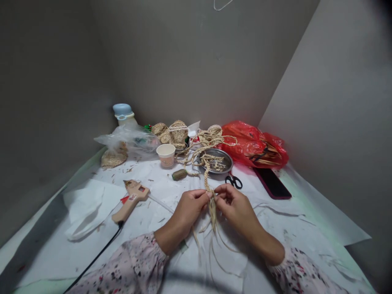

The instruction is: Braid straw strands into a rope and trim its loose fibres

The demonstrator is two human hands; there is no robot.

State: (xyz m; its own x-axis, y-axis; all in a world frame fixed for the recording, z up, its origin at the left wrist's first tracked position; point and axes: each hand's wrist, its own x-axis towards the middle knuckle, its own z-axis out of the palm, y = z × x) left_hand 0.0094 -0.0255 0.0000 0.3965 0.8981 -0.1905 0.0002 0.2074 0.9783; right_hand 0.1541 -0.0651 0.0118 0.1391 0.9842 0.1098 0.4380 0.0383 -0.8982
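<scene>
A straw braid runs from the loose coils at the back down to my fingers. My left hand pinches the braid's working end between thumb and forefinger. From the other side, my right hand has its fingers closed at the same spot on the strands. Below the fingers, loose straw strands hang and fan out over the white covering. Just beyond my hands stands a metal bowl with short braid pieces in it. Black-handled scissors lie beside the bowl, their blades mostly hidden.
To the left lie a glue gun with a black cord and white cloth. Behind are a paper cup, a thread spool, a blue-lidded bottle and woven straw pieces. A red plastic bag and phone lie right.
</scene>
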